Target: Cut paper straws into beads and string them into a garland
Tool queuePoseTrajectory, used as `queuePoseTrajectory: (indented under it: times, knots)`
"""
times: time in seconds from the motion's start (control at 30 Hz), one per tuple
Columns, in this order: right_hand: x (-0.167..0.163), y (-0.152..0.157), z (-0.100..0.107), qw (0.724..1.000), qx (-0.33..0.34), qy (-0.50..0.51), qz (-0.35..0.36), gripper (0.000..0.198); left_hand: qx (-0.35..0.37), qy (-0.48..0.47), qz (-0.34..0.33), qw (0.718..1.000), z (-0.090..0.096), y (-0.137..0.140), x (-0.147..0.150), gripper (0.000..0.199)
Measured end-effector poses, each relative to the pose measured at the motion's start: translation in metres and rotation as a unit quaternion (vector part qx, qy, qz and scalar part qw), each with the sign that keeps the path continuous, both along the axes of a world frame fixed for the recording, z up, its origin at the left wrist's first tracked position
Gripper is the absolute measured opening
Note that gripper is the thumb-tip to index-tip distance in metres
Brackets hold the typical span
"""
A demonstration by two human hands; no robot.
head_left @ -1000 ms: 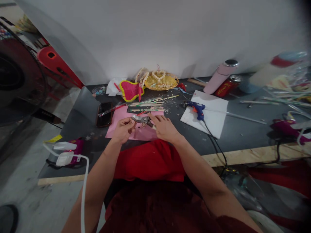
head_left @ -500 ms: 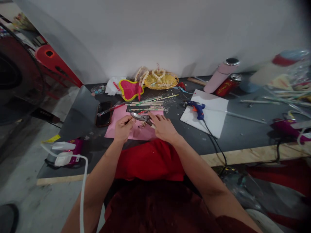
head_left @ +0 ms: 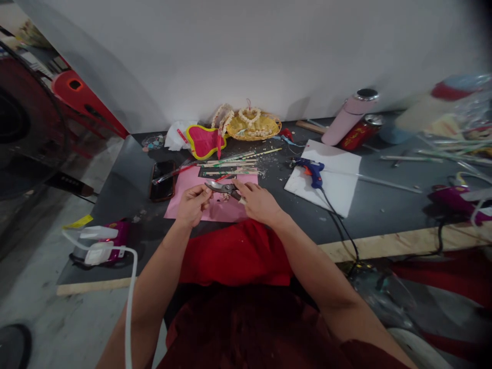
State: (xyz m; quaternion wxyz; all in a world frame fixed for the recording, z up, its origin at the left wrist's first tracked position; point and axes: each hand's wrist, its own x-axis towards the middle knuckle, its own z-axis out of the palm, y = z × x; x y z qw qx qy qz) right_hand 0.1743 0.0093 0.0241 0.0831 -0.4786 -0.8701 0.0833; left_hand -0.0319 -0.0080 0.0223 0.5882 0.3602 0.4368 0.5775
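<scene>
Pruning shears (head_left: pixel 220 187) are gripped in my right hand (head_left: pixel 258 201), their blades pointing left over a pink sheet (head_left: pixel 180 200). My left hand (head_left: pixel 193 204) is closed in a pinch right at the blade tips; whatever its fingers hold is too small to make out. Small pale cut bits lie on the sheet beneath the shears. Just beyond the hands, several thin printed sticks (head_left: pixel 230 165) are laid side by side, with crumbs scattered at their right ends.
A phone (head_left: pixel 162 180) lies to the left. Behind stand a yellow basket (head_left: pixel 253 134) and a pink-and-yellow shape (head_left: pixel 207 143). Rightward, a blue glue gun (head_left: pixel 314 171) rests on a white board (head_left: pixel 342 200), near a pink bottle (head_left: pixel 349 117) and a red can (head_left: pixel 361 132). A power strip (head_left: pixel 115 241) sits front left.
Both hands and the shears hold almost the same place. The whole view has shifted very slightly; nothing has been let go or taken up.
</scene>
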Motion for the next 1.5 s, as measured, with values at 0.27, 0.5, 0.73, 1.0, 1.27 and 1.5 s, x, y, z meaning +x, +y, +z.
queuePoseTrajectory:
  times: [0.27,0.5,0.73,1.0,1.27,1.5]
  knots:
    - [0.001,0.001,-0.002,1.0,0.017,0.014,-0.01,0.056,-0.01,-0.023,0.011,1.0,0.0,0.0,0.003,0.026]
    - [0.01,0.011,-0.005,0.996,0.001,0.077,0.04,0.07,-0.033,-0.053,-0.026,0.998,0.004,0.0,-0.003,0.031]
    - [0.024,0.026,-0.017,0.99,0.008,0.095,-0.105,0.063,-0.028,-0.061,0.067,0.995,-0.001,0.01,-0.01,0.022]
    - [0.032,0.037,-0.022,0.963,0.05,0.016,-0.265,0.062,0.047,0.141,-0.004,0.989,-0.02,0.004,0.012,0.024]
    - [0.011,0.021,-0.007,0.945,-0.009,0.312,-0.098,0.034,0.112,0.266,-0.006,0.958,-0.016,0.002,0.015,0.017]
    - [-0.013,0.004,-0.009,0.853,-0.257,0.453,0.026,0.033,0.127,0.344,-0.049,0.929,-0.013,-0.001,0.017,0.012]
